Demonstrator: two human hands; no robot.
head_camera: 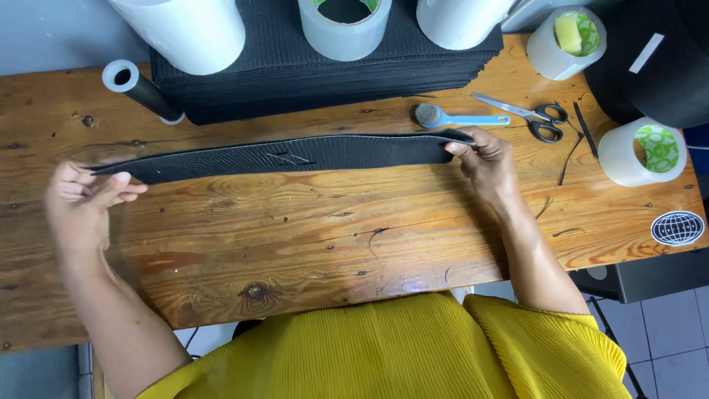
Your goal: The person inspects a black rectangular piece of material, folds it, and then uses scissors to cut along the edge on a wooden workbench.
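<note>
My left hand (83, 193) pinches the left tip of a long black ribbed strip (295, 154), thumb on top and fingers curled under it. My right hand (484, 159) grips the strip's right end the same way, fingertips closed on its edge. Between the two hands the strip stretches across the wooden table (295, 236), held just above the boards and bowing slightly toward the far side in its middle. A few pale scratch marks show on its surface near the centre.

Just beyond my right hand lies a small brush with a light blue handle (458, 117), its round bristle head pointing left. Right of it rest scissors with black handles (532, 118), blades pointing left. Farther right stands a roll of clear tape with a green core (641, 151), and another such roll (567, 43) sits at the far edge. A round black and white sticker (677, 227) marks the table's right near corner.

On the far side, behind the strip, sits a stack of black ribbed sheets (325, 74) with white rolls (185, 26) standing on it. Left of the stack lies a black tube with a white cap (140, 89). My yellow ribbed top (399, 347) fills the near edge.
</note>
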